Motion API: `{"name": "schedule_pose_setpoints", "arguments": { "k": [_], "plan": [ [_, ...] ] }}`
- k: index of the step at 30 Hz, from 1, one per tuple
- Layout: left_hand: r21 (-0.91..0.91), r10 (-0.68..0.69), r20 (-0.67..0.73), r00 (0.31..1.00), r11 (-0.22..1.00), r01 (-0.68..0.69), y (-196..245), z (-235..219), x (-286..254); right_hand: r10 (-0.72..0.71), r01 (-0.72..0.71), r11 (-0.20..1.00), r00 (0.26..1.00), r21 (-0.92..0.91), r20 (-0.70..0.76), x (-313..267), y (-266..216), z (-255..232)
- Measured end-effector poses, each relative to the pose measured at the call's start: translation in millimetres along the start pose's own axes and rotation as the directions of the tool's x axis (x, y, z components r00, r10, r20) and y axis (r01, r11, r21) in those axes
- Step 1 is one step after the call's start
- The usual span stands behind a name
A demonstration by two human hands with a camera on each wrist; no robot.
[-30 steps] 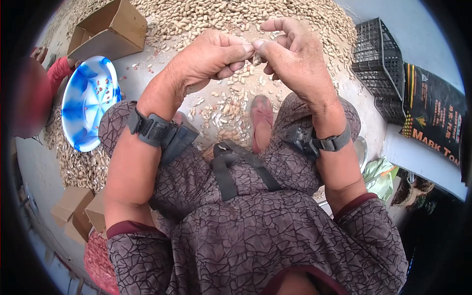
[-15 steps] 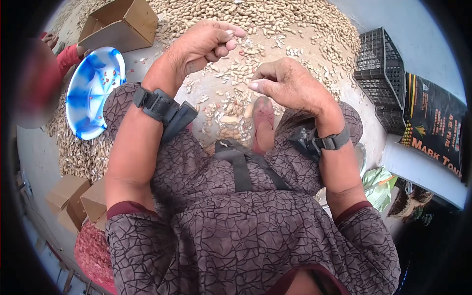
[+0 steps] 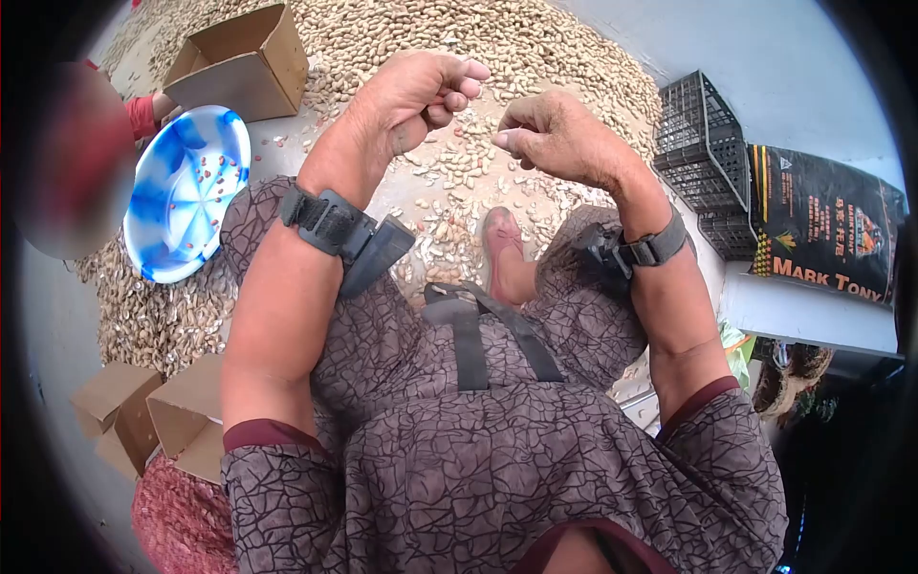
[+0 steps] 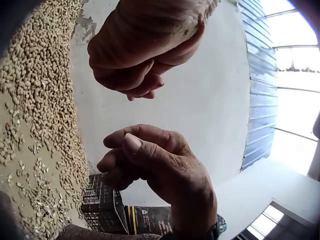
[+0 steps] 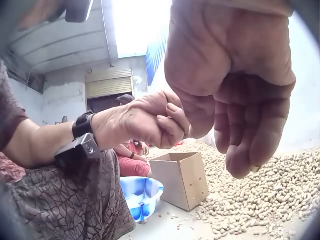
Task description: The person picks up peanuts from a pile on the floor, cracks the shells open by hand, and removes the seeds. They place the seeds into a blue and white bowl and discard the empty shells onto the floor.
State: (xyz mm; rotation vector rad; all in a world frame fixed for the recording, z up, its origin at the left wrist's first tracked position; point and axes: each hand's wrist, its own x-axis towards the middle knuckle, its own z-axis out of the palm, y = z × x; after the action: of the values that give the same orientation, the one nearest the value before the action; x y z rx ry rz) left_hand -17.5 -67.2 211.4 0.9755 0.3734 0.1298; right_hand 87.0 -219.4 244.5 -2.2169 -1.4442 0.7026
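In the head view my left hand (image 3: 416, 96) is raised over the scattered peanuts (image 3: 469, 153), fingers curled in. The right wrist view shows that same left hand (image 5: 147, 120) from the side, with the thumb against bent fingers and no object showing. My right hand (image 3: 559, 143) hovers a short way to its right, apart from it. Its fingers (image 5: 240, 135) hang loosely bent and hold nothing visible. Shell pieces and whole nuts lie below both hands, around a pink shoe (image 3: 505, 239).
A large peanut heap (image 3: 430, 29) spreads beyond the hands. At left are a blue-and-white basin (image 3: 182, 206) holding some reddish kernels, a cardboard box (image 3: 239, 72) and another person (image 3: 142, 117). Black crates (image 3: 703, 143) and a printed black bag (image 3: 827, 230) stand at right.
One second ago the hands met, fingertips together with a peanut shell between them. They have since parted; the shell is no longer seen. The left hand's extended index finger has curled in.
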Motion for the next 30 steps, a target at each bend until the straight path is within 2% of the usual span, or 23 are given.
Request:
{"name": "schedule_pose_setpoints", "arguments": {
  "k": [1,2,3,5,8,9,10,14,17,20,21,23,24,25,27,28,29,30],
  "plan": [
    [0.005,0.005,-0.015,1.0,1.0,-0.005,1.4,0.0,-2.4,-0.023,0.023,1.0,1.0,-0.013,0.012,5.1,-2.9,-3.5],
    [0.009,0.012,-0.018,1.0,1.0,-0.012,2.1,-0.5,-6.6,0.025,-0.027,0.998,0.999,0.059,0.027,7.9,-8.2,-5.0],
    [0.008,0.019,-0.015,1.0,1.0,-0.019,4.2,-0.4,-10.7,0.024,-0.025,0.998,0.999,0.053,0.024,11.2,-12.2,-5.3],
    [0.001,0.018,-0.032,0.999,1.0,-0.018,7.9,-0.9,-16.2,0.035,-0.043,0.982,0.998,0.182,0.046,20.9,-15.7,-4.4],
    [-0.029,0.012,-0.052,0.999,0.999,-0.014,10.4,-3.2,-23.5,0.093,-0.102,0.992,0.99,0.076,0.11,41.7,-3.7,4.9],
    [-0.029,0.014,-0.054,0.998,0.999,-0.016,10.4,-5.3,-24.7,0.134,-0.138,0.99,0.981,0.021,0.139,46.9,4.1,11.5],
    [-0.03,0.015,-0.063,0.998,0.999,-0.017,10.4,-8.2,-25.7,0.132,-0.129,0.991,0.986,-0.033,0.097,50.8,14.0,19.8],
    [-0.038,0.009,-0.144,0.99,0.999,-0.014,20.9,-10.3,-36.3,0.204,-0.211,0.977,0.964,0.025,0.173,66.2,58.1,50.0],
    [-0.056,-0.024,-0.176,0.984,0.998,0.015,35.0,-10.4,-42.9,0.269,-0.271,0.962,0.952,-0.004,0.145,74.9,101.6,74.1],
    [-0.006,-0.019,-0.183,0.983,1.0,0.019,45.0,-6.9,-43.4,0.358,-0.367,0.928,0.926,0.063,0.122,79.7,146.0,96.6],
    [-0.003,-0.027,-0.187,0.982,1.0,0.027,43.7,-7.3,-40.3,0.358,-0.369,0.927,0.925,0.07,0.128,79.9,160.2,106.5],
    [-0.047,-0.061,-0.166,0.984,0.997,0.054,38.4,-8.7,-33.6,0.342,-0.344,0.938,0.939,0.044,0.037,80.0,191.2,129.4],
    [-0.062,-0.066,-0.161,0.985,0.996,0.056,31.8,-11.6,-29.3,0.403,-0.41,0.909,0.91,0.076,0.096,80.7,195.6,135.7],
    [-0.068,-0.082,-0.165,0.983,0.995,0.072,26.7,-13.6,-25.8,0.411,-0.42,0.904,0.905,0.079,0.111,79.6,200.0,142.6],
    [0.007,-0.084,-0.136,0.987,0.996,0.085,20.9,-13.0,-18.8,0.5,-0.513,0.853,0.857,0.098,0.128,80.9,204.8,155.0],
    [-0.003,-0.094,-0.129,0.987,0.996,0.095,20.6,-12.4,-15.0,0.422,-0.428,0.9,0.903,0.087,0.076,82.9,215.9,168.3],
    [0.001,-0.106,-0.133,0.985,0.994,0.107,20.9,-10.7,-11.1,0.425,-0.432,0.897,0.901,0.097,0.084,85.0,227.8,179.9],
    [0.029,-0.099,-0.146,0.984,0.994,0.104,21.4,-8.6,-7.5,0.416,-0.417,0.907,0.909,0.068,0.017,84.9,226.7,187.2]
  ]
}}
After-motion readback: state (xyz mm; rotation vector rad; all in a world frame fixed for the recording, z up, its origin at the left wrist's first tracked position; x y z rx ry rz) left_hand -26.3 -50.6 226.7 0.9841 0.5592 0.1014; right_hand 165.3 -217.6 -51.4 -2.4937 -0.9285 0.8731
